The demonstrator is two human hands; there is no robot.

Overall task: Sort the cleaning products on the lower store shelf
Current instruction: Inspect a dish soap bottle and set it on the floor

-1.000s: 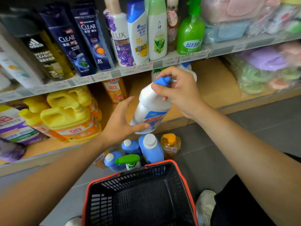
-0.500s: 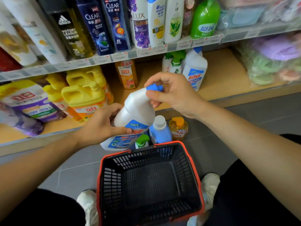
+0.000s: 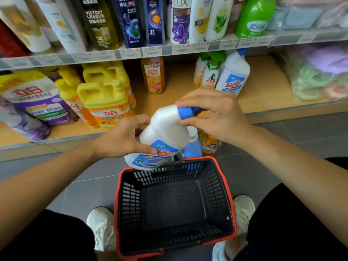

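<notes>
A white cleaner bottle (image 3: 165, 132) with a blue cap and blue label hangs tilted above the far rim of the basket. My left hand (image 3: 122, 140) grips its lower body, and my right hand (image 3: 212, 115) pinches the blue cap. On the lower shelf (image 3: 263, 91) stand a matching white bottle (image 3: 233, 76), two green-topped spray bottles (image 3: 211, 72), an orange dish-soap bottle (image 3: 154, 76), yellow jugs (image 3: 105, 95) and a purple detergent bag (image 3: 35, 97). A blue bottle (image 3: 192, 146) and a small orange bottle (image 3: 210, 144) stand on the floor behind the held one.
A black basket with a red rim (image 3: 224, 176) sits on the grey floor between my white shoes. The upper shelf (image 3: 131, 52) carries shampoo and soap bottles. Bagged pastel items (image 3: 320, 72) fill the lower shelf's right end.
The held bottle came down and toward me, tilting more, from shelf height to just over the basket's far rim. My left hand closed round its body. The view tipped downward.
</notes>
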